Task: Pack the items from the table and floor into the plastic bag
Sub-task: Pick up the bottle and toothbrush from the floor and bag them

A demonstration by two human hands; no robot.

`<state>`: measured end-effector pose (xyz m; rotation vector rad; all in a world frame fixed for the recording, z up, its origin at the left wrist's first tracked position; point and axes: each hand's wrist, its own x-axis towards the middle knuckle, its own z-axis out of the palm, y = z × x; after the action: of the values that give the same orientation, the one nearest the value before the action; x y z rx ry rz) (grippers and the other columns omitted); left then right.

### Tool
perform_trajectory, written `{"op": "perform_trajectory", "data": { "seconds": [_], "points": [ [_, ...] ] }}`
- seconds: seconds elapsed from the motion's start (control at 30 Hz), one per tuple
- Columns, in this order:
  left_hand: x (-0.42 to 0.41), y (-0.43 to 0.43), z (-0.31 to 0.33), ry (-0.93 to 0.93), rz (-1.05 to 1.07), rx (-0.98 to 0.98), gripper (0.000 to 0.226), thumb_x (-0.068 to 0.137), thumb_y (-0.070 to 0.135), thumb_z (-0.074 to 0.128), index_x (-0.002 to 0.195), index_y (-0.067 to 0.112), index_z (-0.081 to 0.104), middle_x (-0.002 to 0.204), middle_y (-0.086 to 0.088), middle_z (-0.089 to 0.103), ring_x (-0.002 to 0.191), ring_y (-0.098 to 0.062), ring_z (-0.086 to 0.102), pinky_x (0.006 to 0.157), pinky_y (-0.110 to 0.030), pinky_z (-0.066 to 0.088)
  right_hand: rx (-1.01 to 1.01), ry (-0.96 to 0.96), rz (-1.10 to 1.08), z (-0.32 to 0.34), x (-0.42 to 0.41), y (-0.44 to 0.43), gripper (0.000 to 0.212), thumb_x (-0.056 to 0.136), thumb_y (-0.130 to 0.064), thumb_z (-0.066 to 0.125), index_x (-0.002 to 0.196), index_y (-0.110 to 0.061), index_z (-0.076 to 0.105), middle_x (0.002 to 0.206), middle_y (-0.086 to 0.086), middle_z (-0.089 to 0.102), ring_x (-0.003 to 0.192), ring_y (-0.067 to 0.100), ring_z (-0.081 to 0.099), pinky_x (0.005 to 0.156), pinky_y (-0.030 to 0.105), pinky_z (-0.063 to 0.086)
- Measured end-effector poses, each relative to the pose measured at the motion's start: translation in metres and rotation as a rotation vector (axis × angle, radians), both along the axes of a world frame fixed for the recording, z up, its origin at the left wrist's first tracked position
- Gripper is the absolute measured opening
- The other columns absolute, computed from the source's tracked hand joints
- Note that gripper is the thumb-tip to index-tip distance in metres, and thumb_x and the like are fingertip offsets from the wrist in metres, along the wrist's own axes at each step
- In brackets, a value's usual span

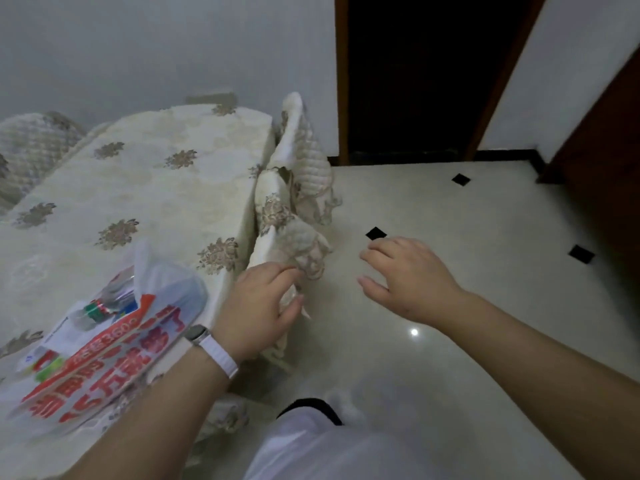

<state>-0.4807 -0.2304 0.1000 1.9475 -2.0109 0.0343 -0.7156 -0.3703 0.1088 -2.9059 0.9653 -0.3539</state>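
A translucent plastic bag [104, 348] with red print lies on the table [145, 188] at the lower left. Through it show a small bottle with a green and red label and some packets. My left hand [259, 306], with a white watch on its wrist, reaches past the table's edge, and its thumb and fingers curl round a fold of the cream chair cover [294, 244] there. My right hand [408, 278] hovers above the floor with its fingers spread and relaxed, holding nothing. No loose item shows on the floor near the hands.
A cream embroidered cloth covers the table. Two chairs [304, 157] with quilted covers stand against its right side. Glossy pale floor tiles [467, 341] with black diamonds stretch to the right. A dark doorway [415, 81] is at the back. My knee [311, 445] is at the bottom.
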Motion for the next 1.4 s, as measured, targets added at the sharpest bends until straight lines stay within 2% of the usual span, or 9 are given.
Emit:
{"op": "perform_trajectory", "data": {
  "seconds": [0.17,0.33,0.5,0.63,0.73,0.93,1.17,1.4],
  "points": [
    [-0.023,-0.082,-0.015,0.007,-0.121,0.009,0.039,0.090,0.038,0.056,0.121,0.015,0.064,0.120,-0.003,0.064,0.107,-0.028,0.061,0.089,-0.044,0.048,-0.030,-0.070,-0.144,-0.010,-0.042,-0.035,0.047,0.086,-0.048,0.047,0.108,-0.012,0.068,0.108,0.007,0.066,0.098,0.030,0.062,0.082,0.039,0.048],
    [-0.047,-0.173,-0.040,0.038,-0.233,-0.048,0.038,0.089,0.036,0.056,0.119,0.014,0.065,0.118,-0.006,0.065,0.106,-0.029,0.062,0.089,-0.043,0.048,-0.013,-0.007,-0.262,-0.027,-0.066,-0.098,0.049,0.087,-0.050,0.048,0.115,-0.015,0.066,0.118,0.009,0.065,0.108,0.030,0.060,0.089,0.040,0.046],
    [-0.045,-0.267,-0.058,0.060,-0.248,-0.052,0.041,0.086,0.035,0.059,0.122,0.015,0.064,0.121,-0.006,0.064,0.108,-0.029,0.061,0.088,-0.041,0.047,0.029,0.099,-0.327,-0.030,-0.060,-0.172,0.051,0.088,-0.052,0.047,0.121,-0.017,0.064,0.126,0.008,0.062,0.115,0.030,0.057,0.095,0.042,0.044],
    [-0.028,-0.350,-0.057,0.104,-0.282,-0.046,0.043,0.087,0.034,0.058,0.124,0.012,0.062,0.128,-0.010,0.062,0.115,-0.031,0.058,0.095,-0.043,0.046,0.019,0.161,-0.364,-0.016,-0.043,-0.243,0.054,0.090,-0.053,0.043,0.125,-0.017,0.061,0.130,0.007,0.060,0.119,0.028,0.055,0.098,0.040,0.042],
    [-0.017,-0.407,-0.053,0.103,-0.303,-0.059,0.043,0.089,0.034,0.057,0.125,0.010,0.061,0.131,-0.012,0.061,0.121,-0.034,0.056,0.098,-0.048,0.046,0.002,0.178,-0.400,-0.006,-0.034,-0.291,0.056,0.090,-0.054,0.039,0.128,-0.018,0.059,0.131,0.006,0.059,0.120,0.027,0.054,0.100,0.040,0.041],
    [-0.019,-0.490,-0.047,0.076,-0.351,-0.073,0.043,0.089,0.034,0.057,0.125,0.011,0.062,0.131,-0.012,0.061,0.121,-0.034,0.056,0.099,-0.048,0.045,0.015,0.155,-0.437,-0.012,-0.032,-0.363,0.055,0.089,-0.054,0.041,0.126,-0.017,0.060,0.129,0.006,0.059,0.119,0.028,0.054,0.098,0.040,0.041],
    [-0.027,-0.606,-0.057,0.006,-0.295,0.015,0.046,0.088,0.036,0.057,0.128,0.014,0.059,0.135,-0.011,0.058,0.124,-0.033,0.054,0.101,-0.051,0.043,0.019,0.074,-0.389,-0.042,-0.040,-0.488,0.054,0.088,-0.051,0.043,0.121,-0.014,0.065,0.125,0.010,0.063,0.114,0.031,0.058,0.096,0.043,0.045],
    [-0.041,-0.729,-0.043,-0.061,-0.153,0.070,0.047,0.091,0.040,0.052,0.131,0.017,0.058,0.136,-0.009,0.058,0.126,-0.030,0.053,0.105,-0.048,0.042,0.103,0.026,-0.302,-0.047,-0.049,-0.639,0.053,0.088,-0.051,0.043,0.121,-0.015,0.064,0.126,0.009,0.061,0.115,0.030,0.056,0.096,0.042,0.044]
  ]
}}
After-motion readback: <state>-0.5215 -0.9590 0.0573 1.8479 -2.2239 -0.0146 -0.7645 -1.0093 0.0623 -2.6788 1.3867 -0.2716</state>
